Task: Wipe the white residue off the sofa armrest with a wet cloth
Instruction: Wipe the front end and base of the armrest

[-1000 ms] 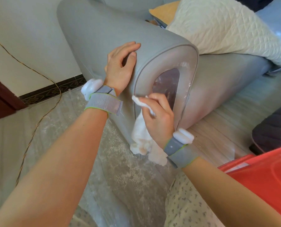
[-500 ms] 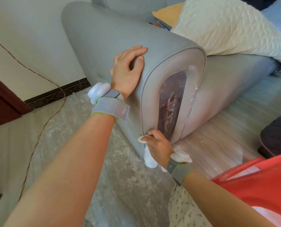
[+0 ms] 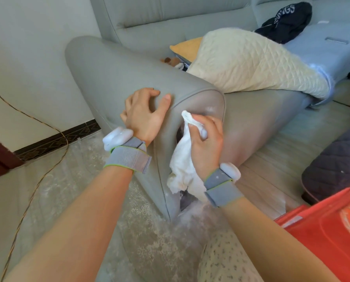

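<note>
— Where's the cloth (image 3: 183, 157) now?

— Bunched in the right hand (image 3: 205, 147), fingers curled round it, pressed to the upper part of the armrest (image 3: 117, 78) end panel, its loose tail hanging down. A whitish smear (image 3: 210, 108) sits just above the knuckles, so I'd say that's the target.

— And the left hand (image 3: 144, 117)?

— Fingers spread and bent, tips planted on the armrest's rounded top, holding nothing. Looks like a brace against the rubbing.

— Any water nearby?

— A red tub (image 3: 322, 237) at the lower right, mostly out of frame; I can't tell what's inside.
</note>
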Demonstrator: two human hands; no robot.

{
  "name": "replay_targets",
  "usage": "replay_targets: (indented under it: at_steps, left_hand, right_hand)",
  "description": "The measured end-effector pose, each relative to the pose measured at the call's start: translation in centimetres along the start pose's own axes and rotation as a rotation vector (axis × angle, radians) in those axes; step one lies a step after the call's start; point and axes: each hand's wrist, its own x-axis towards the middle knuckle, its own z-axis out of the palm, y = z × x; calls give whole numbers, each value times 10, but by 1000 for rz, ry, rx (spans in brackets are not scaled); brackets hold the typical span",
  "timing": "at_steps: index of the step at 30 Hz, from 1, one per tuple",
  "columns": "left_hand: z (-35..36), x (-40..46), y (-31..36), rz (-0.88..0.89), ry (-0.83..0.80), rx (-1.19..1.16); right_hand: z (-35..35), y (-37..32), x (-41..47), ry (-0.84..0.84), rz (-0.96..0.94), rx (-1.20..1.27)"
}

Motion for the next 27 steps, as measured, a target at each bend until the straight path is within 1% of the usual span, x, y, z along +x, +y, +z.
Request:
replay_targets:
  at_steps: [2, 4, 6, 8, 10, 14, 16, 20, 23, 25, 27]
  left_hand:
    - [3, 1, 7, -25, 13, 46]
    - [7, -1, 9, -44, 50, 101]
    - [15, -2, 12, -38, 112, 146]
    - [21, -4, 14, 13, 186, 202]
    - [24, -4, 17, 99, 219, 253]
    - [33, 4, 18, 258, 237, 426]
    - [38, 7, 17, 263, 258, 498]
    - [37, 7, 15, 260, 247, 548]
    - [37, 6, 17, 254, 240, 547]
    - [37, 6, 19, 251, 241, 544]
    - [36, 5, 18, 244, 238, 555]
  right_hand:
    - [12, 1, 8, 15, -58, -35]
    - [22, 8, 6, 8, -197, -133]
    - [24, 18, 9, 5, -310, -171]
    - [22, 26, 14, -7, -349, -179]
    - [17, 31, 22, -3, -292, -173]
    - [3, 48, 45, 107, -4, -37]
    - [1, 56, 52, 138, 39, -16]
    - [2, 61, 53, 224, 134, 73]
    - [-4, 63, 59, 316, 285, 150]
    - [-8, 60, 62, 316, 353, 168]
    - [-11, 52, 61, 284, 337, 178]
